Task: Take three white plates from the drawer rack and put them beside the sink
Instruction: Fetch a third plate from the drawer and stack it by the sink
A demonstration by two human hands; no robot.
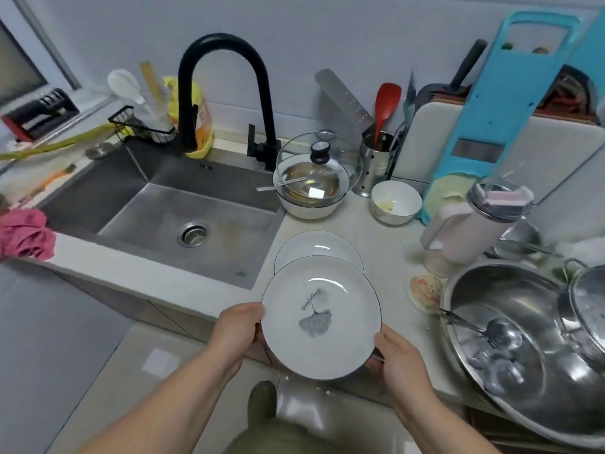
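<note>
A white plate with a grey leaf print [319, 335] is held over the counter's front edge, tilted a little toward me. My left hand [237, 332] grips its left rim and my right hand [397, 357] grips its lower right rim. Behind it, a second white plate [319, 245] lies flat on the counter just right of the steel sink [196, 204]; the held plate covers its near edge. The drawer rack is hidden below the held plate.
A black faucet [226, 93] arches over the sink. A lidded steel pot in a white bowl [311, 185], a small white bowl [396, 201], a utensil holder [376, 162], a tumbler [471, 221] and a large steel basin [530, 348] crowd the counter. A pink cloth [26, 234] lies at left.
</note>
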